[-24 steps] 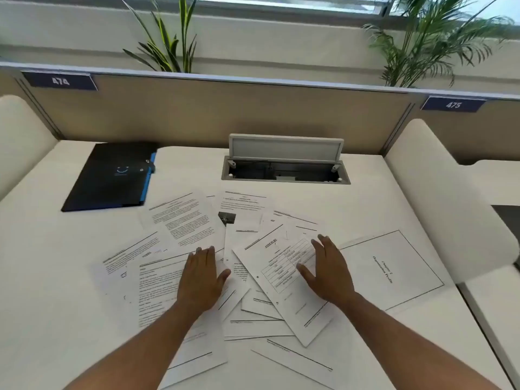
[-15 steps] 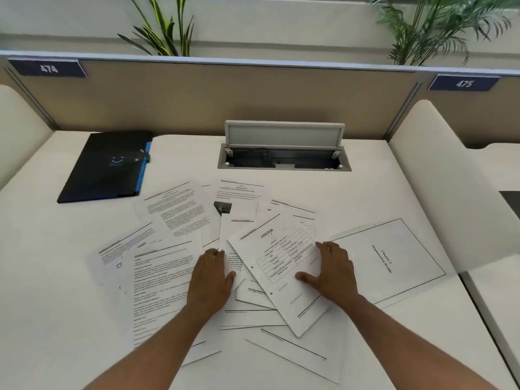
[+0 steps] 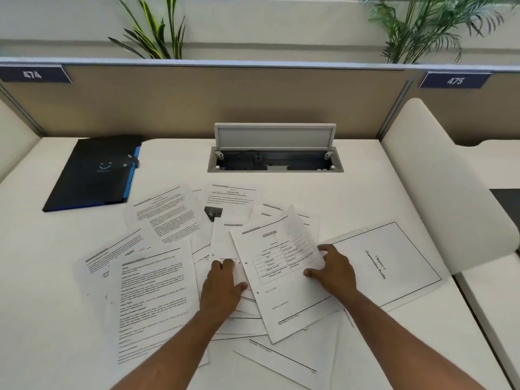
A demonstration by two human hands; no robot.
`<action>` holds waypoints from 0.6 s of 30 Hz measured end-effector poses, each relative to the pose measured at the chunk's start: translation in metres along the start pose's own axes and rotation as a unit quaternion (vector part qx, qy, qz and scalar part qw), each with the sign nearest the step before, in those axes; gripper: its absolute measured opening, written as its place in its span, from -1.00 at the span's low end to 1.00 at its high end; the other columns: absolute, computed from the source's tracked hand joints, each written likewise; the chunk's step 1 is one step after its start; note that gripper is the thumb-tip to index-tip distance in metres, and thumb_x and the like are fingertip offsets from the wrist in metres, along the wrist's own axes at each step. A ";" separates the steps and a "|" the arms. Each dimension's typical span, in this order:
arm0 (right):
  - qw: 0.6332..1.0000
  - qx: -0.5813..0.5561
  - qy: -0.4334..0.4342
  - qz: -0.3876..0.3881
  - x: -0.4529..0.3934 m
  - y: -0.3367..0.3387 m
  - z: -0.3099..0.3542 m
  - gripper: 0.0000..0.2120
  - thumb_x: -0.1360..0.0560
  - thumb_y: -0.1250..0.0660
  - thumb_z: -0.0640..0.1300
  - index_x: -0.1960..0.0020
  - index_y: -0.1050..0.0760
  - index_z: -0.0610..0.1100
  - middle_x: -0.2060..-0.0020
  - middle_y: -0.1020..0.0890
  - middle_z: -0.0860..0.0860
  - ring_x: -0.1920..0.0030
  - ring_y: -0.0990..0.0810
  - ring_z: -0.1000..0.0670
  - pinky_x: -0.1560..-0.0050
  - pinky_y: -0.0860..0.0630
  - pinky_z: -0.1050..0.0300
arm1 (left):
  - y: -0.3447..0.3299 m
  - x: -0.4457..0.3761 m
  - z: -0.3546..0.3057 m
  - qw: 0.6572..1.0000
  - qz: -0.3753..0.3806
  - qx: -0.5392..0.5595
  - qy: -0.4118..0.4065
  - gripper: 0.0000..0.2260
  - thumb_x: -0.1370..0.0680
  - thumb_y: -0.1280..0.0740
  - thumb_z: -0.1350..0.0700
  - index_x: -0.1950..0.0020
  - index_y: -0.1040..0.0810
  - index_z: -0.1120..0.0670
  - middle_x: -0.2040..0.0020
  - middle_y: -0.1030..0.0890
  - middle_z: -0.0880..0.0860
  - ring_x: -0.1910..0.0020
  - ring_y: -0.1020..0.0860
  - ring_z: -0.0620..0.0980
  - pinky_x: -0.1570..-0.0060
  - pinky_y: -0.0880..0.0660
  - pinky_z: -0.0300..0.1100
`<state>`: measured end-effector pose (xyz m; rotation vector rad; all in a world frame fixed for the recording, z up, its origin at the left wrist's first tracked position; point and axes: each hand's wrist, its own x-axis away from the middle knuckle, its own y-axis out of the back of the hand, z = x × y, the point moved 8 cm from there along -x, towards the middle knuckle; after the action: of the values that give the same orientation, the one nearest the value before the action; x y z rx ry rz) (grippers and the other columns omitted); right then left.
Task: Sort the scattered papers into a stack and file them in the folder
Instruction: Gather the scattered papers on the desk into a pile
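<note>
Several printed papers lie scattered and overlapping on the white desk (image 3: 309, 192). On top is a tilted sheet headed "Annexure" (image 3: 284, 294) with a table on it. My right hand (image 3: 336, 273) rests at that sheet's right edge, thumb on the paper, fingers nearly straight. My left hand (image 3: 222, 289) lies flat on the sheets just left of it. A bordered "Chapter 2" sheet (image 3: 399, 266) lies to the right, and a dense text sheet (image 3: 152, 302) to the left. The dark folder (image 3: 92, 175) with blue edge lies shut at the far left of the desk.
An open cable box (image 3: 274, 161) with its lid raised sits at the desk's back centre. A tan partition (image 3: 253, 102) closes the back. A rounded white divider (image 3: 439, 181) bounds the right side, another the left. Plants stand behind the partition.
My right hand has slid from the middle of the Annexure sheet to its right edge, and the sheet has turned more upright. My left hand has shifted right off the text sheet.
</note>
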<state>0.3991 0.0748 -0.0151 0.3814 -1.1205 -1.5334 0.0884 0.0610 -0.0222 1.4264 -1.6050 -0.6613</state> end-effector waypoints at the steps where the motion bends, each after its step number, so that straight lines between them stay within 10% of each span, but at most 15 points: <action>1: 0.999 -0.032 -0.009 0.000 0.000 0.003 -0.005 -0.42 -0.32 -0.64 0.06 -0.28 -0.54 0.01 -0.15 -0.71 0.03 -0.12 -0.66 -0.04 -0.12 -0.55 0.03 | -0.001 -0.002 0.000 1.000 0.009 0.011 0.005 -0.46 -0.50 -0.45 -0.06 -0.39 -0.34 0.05 -0.23 -0.44 0.08 -0.18 -0.50 0.08 -0.14 -0.49 -0.02; 7: 0.991 -0.106 -0.068 -0.050 0.015 0.011 -0.033 -0.84 -0.52 -0.45 0.03 0.15 -0.54 0.00 0.20 -0.67 0.09 0.13 -0.63 -0.05 0.19 -0.47 0.08 | -0.004 -0.011 0.001 0.998 0.043 -0.009 0.037 -0.52 -0.51 -0.38 -0.10 -0.32 -0.30 0.04 -0.15 -0.54 0.03 -0.12 -0.55 0.07 0.08 -0.45 -0.11; 12: 0.991 -0.091 -0.055 -0.079 0.026 0.006 -0.033 -0.78 -0.55 -0.41 0.01 0.02 -0.57 -0.16 0.08 -0.65 -0.06 0.06 -0.60 -0.14 0.10 -0.45 0.05 | 0.026 -0.015 0.006 0.992 -0.078 -0.089 0.042 -0.61 -0.52 -0.33 -0.14 -0.24 -0.44 0.04 -0.18 -0.46 0.08 -0.17 -0.44 0.10 -0.06 -0.48 -0.02; 18: 0.993 -0.085 -0.025 -0.076 0.030 -0.002 -0.009 -0.66 -0.52 -0.46 -0.04 -0.19 -0.54 -0.21 -0.13 -0.55 -0.17 -0.12 -0.57 -0.20 -0.04 -0.44 0.04 | 0.030 -0.031 0.024 0.990 -0.032 -0.090 0.107 -0.34 -0.51 -0.35 -0.18 -0.46 -0.22 0.12 -0.39 -0.31 0.16 -0.35 -0.32 0.17 -0.20 -0.43 0.05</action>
<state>0.3952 0.0438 -0.0108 0.3186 -1.0092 -1.7677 0.0515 0.0931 -0.0163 1.3706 -1.3049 -0.6477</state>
